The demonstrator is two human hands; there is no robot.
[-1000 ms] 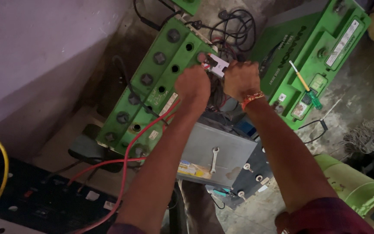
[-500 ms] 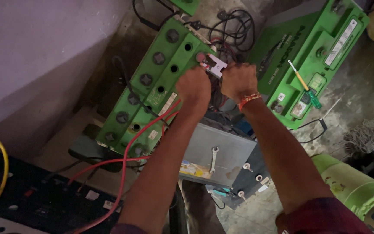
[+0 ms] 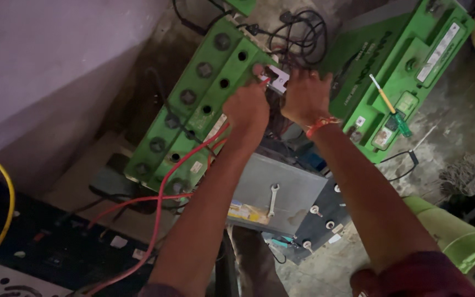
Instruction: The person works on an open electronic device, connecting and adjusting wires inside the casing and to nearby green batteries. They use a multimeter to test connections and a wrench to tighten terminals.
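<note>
Both hands work at the terminal end of the long green battery [image 3: 193, 104]. The left hand [image 3: 247, 107] has its grip closed on the red cable [image 3: 160, 203] at the small white connector [image 3: 277, 78]; the right hand [image 3: 305, 98] steadies that connector, whether pinched I cannot tell. Keep bare metal off neighbouring terminals. A grey box [image 3: 281, 190] carries a spanner [image 3: 272, 199]; a second green battery [image 3: 413, 66] carries a screwdriver [image 3: 388, 107]. Rough concrete floor [image 3: 446, 143], dim corner.

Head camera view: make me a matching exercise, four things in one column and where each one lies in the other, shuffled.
Things:
1. spanner
2. screwdriver
3. yellow cable
4. thread band

Places:
A. at the left edge of the view
B. on the grey box
C. around the right wrist
D. on the right green battery

Pairs: 1-B, 2-D, 3-A, 4-C
</note>
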